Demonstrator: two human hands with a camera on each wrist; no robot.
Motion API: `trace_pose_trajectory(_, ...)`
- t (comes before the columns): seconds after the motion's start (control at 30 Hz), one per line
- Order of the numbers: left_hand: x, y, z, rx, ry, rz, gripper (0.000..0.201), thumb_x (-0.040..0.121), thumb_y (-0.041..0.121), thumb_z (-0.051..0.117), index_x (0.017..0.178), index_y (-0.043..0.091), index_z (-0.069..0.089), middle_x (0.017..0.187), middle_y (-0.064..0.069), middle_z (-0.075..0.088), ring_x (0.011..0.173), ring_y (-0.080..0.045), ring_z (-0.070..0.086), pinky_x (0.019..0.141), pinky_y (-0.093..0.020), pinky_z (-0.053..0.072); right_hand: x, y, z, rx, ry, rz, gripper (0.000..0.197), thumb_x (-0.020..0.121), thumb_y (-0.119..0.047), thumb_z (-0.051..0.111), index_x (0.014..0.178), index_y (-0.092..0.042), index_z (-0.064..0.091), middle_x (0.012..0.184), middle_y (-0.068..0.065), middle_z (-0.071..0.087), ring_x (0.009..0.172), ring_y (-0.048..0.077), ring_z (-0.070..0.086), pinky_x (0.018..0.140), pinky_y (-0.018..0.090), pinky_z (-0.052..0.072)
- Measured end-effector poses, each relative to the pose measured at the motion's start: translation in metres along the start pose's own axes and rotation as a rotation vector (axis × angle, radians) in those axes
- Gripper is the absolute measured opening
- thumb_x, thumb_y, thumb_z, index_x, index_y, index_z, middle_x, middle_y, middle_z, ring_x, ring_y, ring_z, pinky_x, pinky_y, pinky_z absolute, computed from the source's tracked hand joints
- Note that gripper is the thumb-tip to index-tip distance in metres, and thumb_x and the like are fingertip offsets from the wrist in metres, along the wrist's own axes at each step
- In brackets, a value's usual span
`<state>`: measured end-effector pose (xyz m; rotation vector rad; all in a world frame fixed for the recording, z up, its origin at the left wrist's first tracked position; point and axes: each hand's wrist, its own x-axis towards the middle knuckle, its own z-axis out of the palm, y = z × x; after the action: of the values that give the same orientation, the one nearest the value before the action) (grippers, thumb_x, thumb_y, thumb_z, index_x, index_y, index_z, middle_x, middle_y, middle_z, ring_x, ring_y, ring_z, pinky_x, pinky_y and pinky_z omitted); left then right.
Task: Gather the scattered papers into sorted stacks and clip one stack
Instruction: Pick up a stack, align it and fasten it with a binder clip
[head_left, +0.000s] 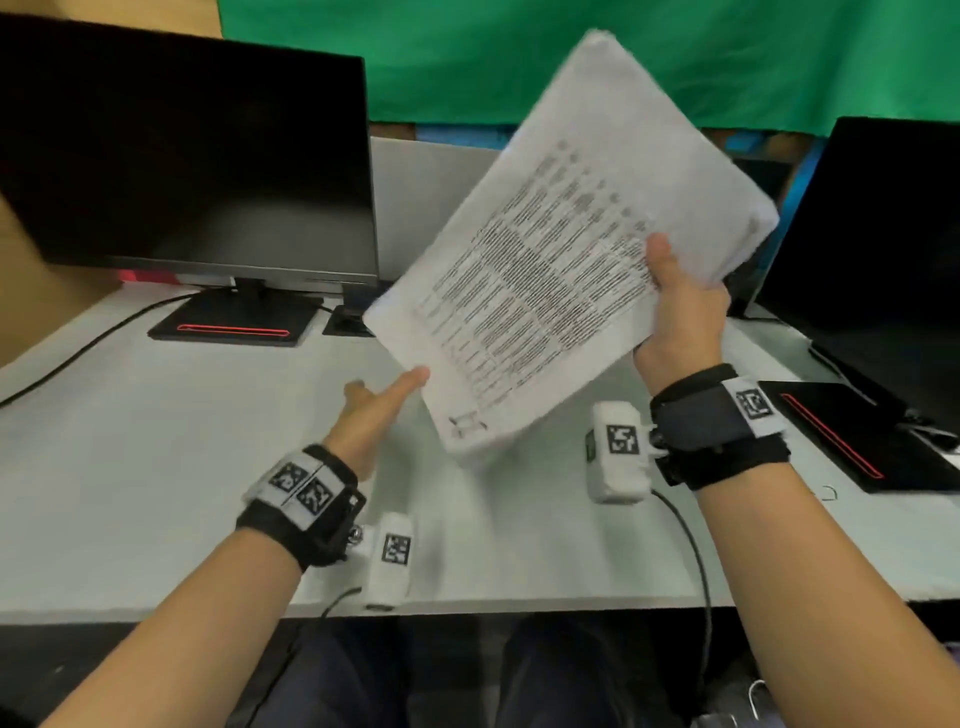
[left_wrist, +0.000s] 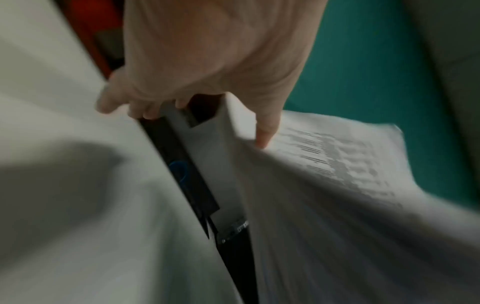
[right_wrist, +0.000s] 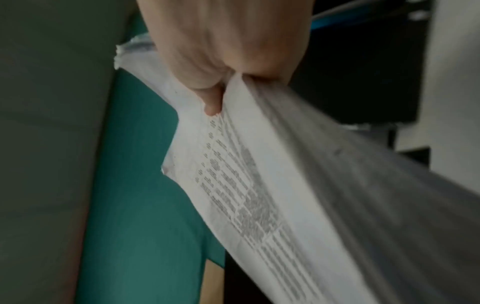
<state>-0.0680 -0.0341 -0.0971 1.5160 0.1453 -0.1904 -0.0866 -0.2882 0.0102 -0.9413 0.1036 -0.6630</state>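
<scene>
A thick stack of white printed papers (head_left: 561, 249) hangs tilted in the air above the white desk (head_left: 156, 467). My right hand (head_left: 675, 296) grips the stack's right edge, thumb on the printed top sheet and fingers hidden behind it. The right wrist view shows the thumb pressed on the stack (right_wrist: 259, 185), held by that hand (right_wrist: 228, 51). My left hand (head_left: 395, 389) reaches forward with straight fingers, one fingertip touching the stack's lower left edge. In the left wrist view, this hand (left_wrist: 207, 61) has one finger on the paper edge (left_wrist: 337, 185). No clip is visible.
A dark monitor (head_left: 197, 156) on a black base (head_left: 234, 325) stands at the back left, its cable (head_left: 78, 353) running off left. A second monitor (head_left: 883, 234) and base (head_left: 857, 436) stand at the right. Behind are a grey partition (head_left: 415, 197) and green cloth (head_left: 519, 52).
</scene>
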Motion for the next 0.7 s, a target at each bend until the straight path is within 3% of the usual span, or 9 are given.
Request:
trace_pose_trajectory(0.07, -0.002, -0.011, 0.003, -0.210, -0.232, -0.042, 0.067, 0.084, 0.049, 0.063, 0.139, 0.014, 0.044, 0.135, -0.007, 0.055, 0.127, -0.024, 0.047, 0.102, -0.040, 0.041, 0.001, 0.005, -0.006, 0.073, -0.020, 0.134, 0.043, 0.088, -0.009, 0.070, 0.129, -0.006, 0.056, 0.123, 0.016, 0.067, 0.111, 0.034, 0.066, 0.093, 0.058, 0.052)
trace_pose_trajectory(0.13, -0.001, -0.004, 0.002, -0.302, -0.272, 0.039, 0.041, 0.098, 0.026, 0.047, 0.138, 0.017, 0.046, 0.135, -0.008, 0.057, 0.125, -0.026, 0.052, 0.105, -0.046, 0.041, -0.003, 0.012, -0.016, 0.028, -0.120, 0.229, 0.032, 0.093, -0.008, 0.063, 0.124, -0.010, 0.058, 0.125, 0.014, 0.067, 0.113, 0.031, 0.066, 0.095, 0.054, 0.052)
trace_pose_trajectory(0.23, 0.000, 0.009, -0.019, -0.288, -0.181, 0.199, 0.043, 0.100, 0.008, 0.038, 0.142, 0.015, 0.040, 0.136, -0.007, 0.056, 0.124, -0.026, 0.055, 0.104, -0.047, 0.043, -0.001, 0.014, -0.046, -0.113, -0.314, 0.270, 0.036, 0.095, -0.002, 0.055, 0.131, -0.009, 0.056, 0.129, 0.010, 0.065, 0.121, 0.026, 0.061, 0.100, 0.042, 0.051)
trace_pose_trajectory(0.3, 0.001, 0.017, -0.037, -0.218, -0.126, 0.291, 0.044, 0.099, 0.007, 0.041, 0.142, 0.014, 0.039, 0.134, -0.006, 0.058, 0.121, -0.023, 0.057, 0.100, -0.042, 0.048, 0.005, 0.011, -0.071, -0.279, -0.412, 0.313, 0.042, 0.093, -0.001, 0.055, 0.135, -0.008, 0.053, 0.132, 0.010, 0.064, 0.124, 0.027, 0.059, 0.106, 0.044, 0.046)
trace_pose_trajectory(0.4, -0.005, 0.032, -0.049, -0.114, -0.051, 0.426, 0.041, 0.098, 0.010, 0.046, 0.139, 0.014, 0.040, 0.127, -0.001, 0.061, 0.108, -0.007, 0.064, 0.083, -0.023, 0.055, 0.012, 0.009, -0.090, -0.546, -0.538, 0.359, 0.044, 0.091, 0.000, 0.057, 0.133, -0.012, 0.054, 0.131, 0.008, 0.064, 0.119, 0.025, 0.063, 0.101, 0.042, 0.050)
trace_pose_trajectory(0.47, -0.005, 0.039, -0.050, -0.111, -0.059, 0.486, 0.036, 0.097, 0.007, 0.046, 0.133, 0.014, 0.045, 0.121, 0.001, 0.064, 0.105, -0.008, 0.065, 0.079, -0.020, 0.055, 0.014, 0.013, -0.089, -0.595, -0.532, 0.306, 0.042, 0.091, 0.002, 0.058, 0.132, -0.011, 0.054, 0.128, 0.007, 0.066, 0.116, 0.024, 0.064, 0.098, 0.039, 0.053)
trace_pose_trajectory(0.53, -0.001, 0.041, -0.052, -0.114, -0.080, 0.508, 0.039, 0.091, 0.000, 0.047, 0.128, 0.009, 0.050, 0.118, -0.005, 0.064, 0.108, -0.018, 0.063, 0.086, -0.029, 0.054, 0.011, 0.019, -0.088, -0.650, -0.499, 0.217, 0.030, 0.088, -0.005, 0.060, 0.119, -0.006, 0.060, 0.115, 0.001, 0.071, 0.108, 0.016, 0.066, 0.100, 0.038, 0.051)
trace_pose_trajectory(0.6, 0.000, 0.034, -0.050, -0.040, -0.082, 0.509, 0.035, 0.080, 0.002, 0.047, 0.114, 0.000, 0.055, 0.102, -0.015, 0.062, 0.096, -0.024, 0.059, 0.081, -0.036, 0.050, 0.005, 0.030, -0.093, -0.727, -0.470, 0.185, 0.023, 0.087, -0.008, 0.056, 0.110, -0.005, 0.060, 0.091, -0.021, 0.072, 0.090, -0.005, 0.065, 0.092, 0.020, 0.051)
trace_pose_trajectory(0.7, 0.003, 0.017, -0.049, 0.018, -0.022, 0.485, 0.045, 0.069, 0.006, 0.047, 0.113, 0.002, 0.053, 0.099, -0.007, 0.062, 0.096, -0.021, 0.057, 0.080, -0.035, 0.046, -0.007, 0.042, -0.104, -0.622, -0.397, 0.246, 0.039, 0.083, 0.021, 0.036, 0.092, -0.008, 0.061, 0.080, -0.011, 0.072, 0.077, 0.000, 0.067, 0.078, 0.023, 0.050)
